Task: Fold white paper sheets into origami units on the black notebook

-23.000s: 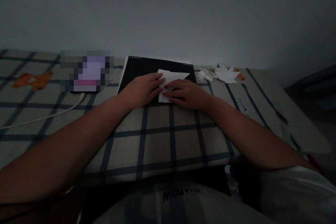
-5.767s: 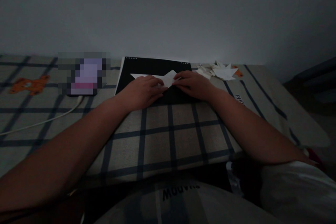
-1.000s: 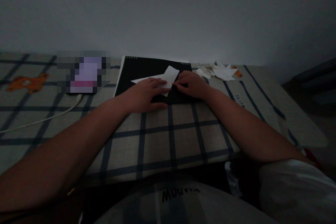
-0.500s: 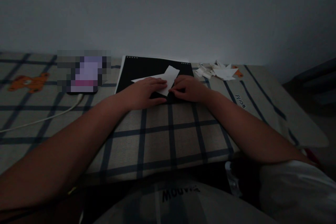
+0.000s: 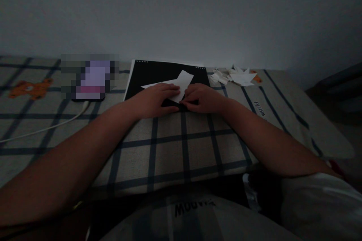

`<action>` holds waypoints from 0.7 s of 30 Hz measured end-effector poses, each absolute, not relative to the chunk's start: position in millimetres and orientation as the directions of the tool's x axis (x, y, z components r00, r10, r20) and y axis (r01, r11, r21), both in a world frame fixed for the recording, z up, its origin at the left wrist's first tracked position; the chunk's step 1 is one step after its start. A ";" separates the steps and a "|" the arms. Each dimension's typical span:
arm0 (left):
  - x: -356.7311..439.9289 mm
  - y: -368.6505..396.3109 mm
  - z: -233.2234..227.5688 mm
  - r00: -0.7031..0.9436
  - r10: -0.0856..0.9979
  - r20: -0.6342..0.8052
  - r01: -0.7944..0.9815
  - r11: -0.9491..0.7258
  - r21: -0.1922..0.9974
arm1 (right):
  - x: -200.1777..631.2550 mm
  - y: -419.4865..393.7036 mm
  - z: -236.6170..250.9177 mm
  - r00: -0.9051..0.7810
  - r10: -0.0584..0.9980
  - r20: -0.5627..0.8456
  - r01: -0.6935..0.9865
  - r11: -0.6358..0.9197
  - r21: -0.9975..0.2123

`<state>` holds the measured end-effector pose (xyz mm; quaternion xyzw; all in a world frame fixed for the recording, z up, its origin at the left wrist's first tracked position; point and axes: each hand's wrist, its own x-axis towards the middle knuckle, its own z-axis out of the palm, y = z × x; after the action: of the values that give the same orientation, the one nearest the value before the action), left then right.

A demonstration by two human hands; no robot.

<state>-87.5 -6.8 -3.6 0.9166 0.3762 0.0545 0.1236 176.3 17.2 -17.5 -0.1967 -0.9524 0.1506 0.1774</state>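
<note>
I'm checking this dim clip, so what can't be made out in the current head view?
- Device left of the black pad: pixelated.
- White paper: near part under left hand and right hand.
- Paper pieces: too small and dim to tell shapes.
- White cable: cut off by the left edge.

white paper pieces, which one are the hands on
The folded white paper on the black board, pressed flat by the left hand and right hand. The other pieces lie untouched in a pile to the right.
</note>
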 end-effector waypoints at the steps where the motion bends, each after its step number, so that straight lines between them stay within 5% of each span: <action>1: -87.6 -6.7 -3.7 0.712 0.702 0.006 0.676 -0.687 0.266 | 176.6 17.2 -17.7 -0.862 0.422 0.281 0.319 0.883 -0.345; 9: -86.7 -6.9 -2.8 0.708 0.706 -0.004 0.684 -0.685 0.253 | 174.3 12.8 -14.7 -0.880 0.403 0.253 0.335 0.902 -0.272; 15: -88.1 -6.8 -2.7 0.713 0.701 0.011 0.673 -0.690 0.267 | 175.0 16.2 -17.9 -0.842 0.479 0.248 0.337 0.827 -0.450; 21: -88.5 -6.1 -2.6 0.720 0.694 0.000 0.669 -0.694 0.266 | 177.1 18.0 -21.4 -0.823 0.507 0.255 0.342 0.802 -0.490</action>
<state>-88.5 -6.1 -2.6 0.9190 0.3709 0.0502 0.1242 177.1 18.0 -21.4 -0.2284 -0.9298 0.2168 0.1905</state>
